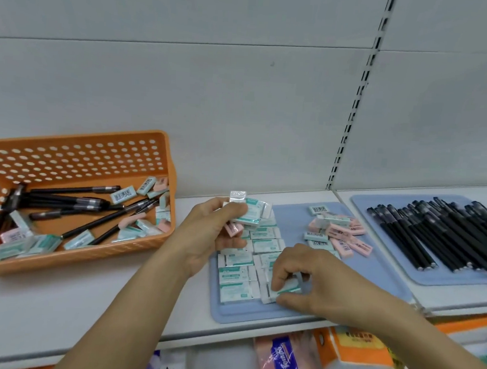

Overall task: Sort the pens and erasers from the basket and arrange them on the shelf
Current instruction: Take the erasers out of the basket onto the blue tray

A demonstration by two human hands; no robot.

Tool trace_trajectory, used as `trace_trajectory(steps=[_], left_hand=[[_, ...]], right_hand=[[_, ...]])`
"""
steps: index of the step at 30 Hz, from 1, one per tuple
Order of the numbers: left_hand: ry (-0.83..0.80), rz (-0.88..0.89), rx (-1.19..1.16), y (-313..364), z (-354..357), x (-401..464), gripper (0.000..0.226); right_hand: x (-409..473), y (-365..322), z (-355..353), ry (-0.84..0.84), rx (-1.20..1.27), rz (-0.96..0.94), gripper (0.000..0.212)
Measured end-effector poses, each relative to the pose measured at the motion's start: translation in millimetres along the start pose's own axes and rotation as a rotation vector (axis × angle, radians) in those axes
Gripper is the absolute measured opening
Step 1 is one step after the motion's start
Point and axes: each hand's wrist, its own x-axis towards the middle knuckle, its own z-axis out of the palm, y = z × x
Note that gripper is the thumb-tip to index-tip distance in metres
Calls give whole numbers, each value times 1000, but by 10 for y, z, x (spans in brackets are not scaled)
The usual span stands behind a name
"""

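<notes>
On the white metal shelf [90, 303], the left hand [210, 234] is lifted above the far part of the blue mat [374, 268], and its curled fingers hold a small stack of wrapped green-and-white erasers [249, 210]. The right hand [324, 288] is down at the near edge of this mat. Its fingertips [283, 298] pinch one green-and-white eraser [288, 287] at the near end of the neat rows of erasers [242, 267].

A loose pile of pink and green erasers [339, 235] lies at the far right side of the mat. The orange perforated plastic basket [74, 155] at the left end of the shelf still contains black pens [71, 201] and more erasers. Sorted black pens [446, 236] lie on a second blue mat [359, 201] at the right.

I judge the erasers light and firm, but the glossy wrap looks slippery. It seems best to take each one by its two long sides.
</notes>
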Motion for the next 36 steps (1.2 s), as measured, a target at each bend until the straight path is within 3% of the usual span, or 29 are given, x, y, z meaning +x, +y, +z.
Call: trace_trajectory(steps=[3, 6, 8, 11, 13, 17, 20, 23, 28, 30, 32, 34, 36], left_hand=[[-14, -17, -19, -21, 7, -10, 18], [-30, -42, -58, -39, -1, -24, 19], [-28, -54, -83, -45, -10, -32, 21], [-4, -49, -117, -52, -12, -41, 21], [39, -35, -143, -61, -6, -38, 20], [129, -12, -218, -68, -7, -20, 20], [164, -9, -258, -66, -22, -9, 23], [164, -12, -264, -75, -32, -2, 26], [167, -17, -278, -99, -41, 4, 25], [156, -15, -266, -105, -49, 11, 23], [127, -15, -240, -116, -46, 10, 20], [98, -14, -204, -122, -36, 7, 17], [71, -4, -146, -117, -32, 1, 16]], right_hand=[[18, -22, 40, 16, -81, -36, 4], [84, 77, -122, 313, -96, 40, 5], [143, 255, -327, 469, -345, 167, 17], [197, 525, -528, 331, -617, 417, 23], [214, 606, -547, 308, -553, 434, 14], [308, 592, -555, 454, -330, 412, 4], [451, 544, -509, 516, -360, 351, 5], [656, 395, -371, 531, -431, 173, 11], [939, 276, -81, 215, -563, 12, 20], [962, 263, -74, 287, -372, 14, 19], [958, 233, -97, 434, 57, 40, 24], [966, 157, -137, 385, 435, 102, 31], [990, 103, -135, 270, 536, 144, 22]])
